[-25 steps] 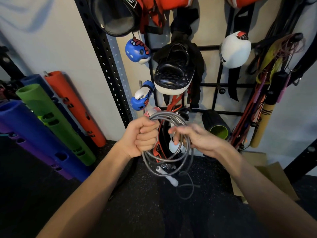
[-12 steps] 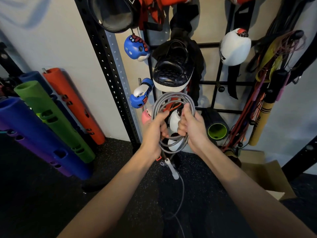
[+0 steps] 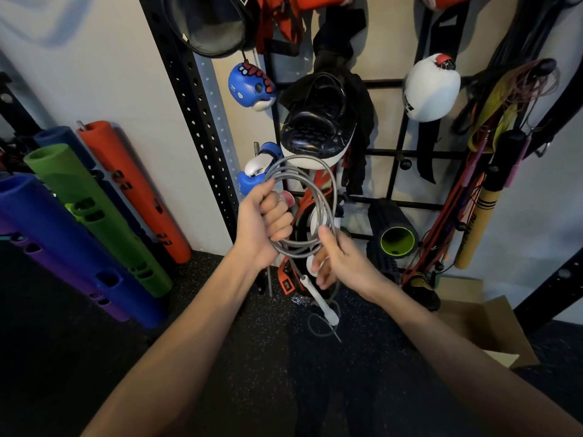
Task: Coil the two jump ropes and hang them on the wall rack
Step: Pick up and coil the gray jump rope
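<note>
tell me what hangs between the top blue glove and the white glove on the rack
In the head view, a black padded mitt hangs between the blue glove and the white glove.

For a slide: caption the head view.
Left hand grips coiled grey jump rope; right hand holds its loops before black wall rack.

The light is soft and even, an indoor light that seems to come from above. The pale wall [image 3: 94, 74] is the brightest part, with a faint bluish shadow at its top left. The dark floor [image 3: 268, 373] takes almost no light. The orange tube [image 3: 132, 184] throws a soft shadow on the wall. A small glare sits on the glossy black pad [image 3: 315, 130]. The jump rope [image 3: 296, 249] is sharp, but the fingers of the right hand [image 3: 347, 263] are smeared by motion. The wide lens tilts the perforated post [image 3: 189, 121] and stretches the bottom corners.
</note>
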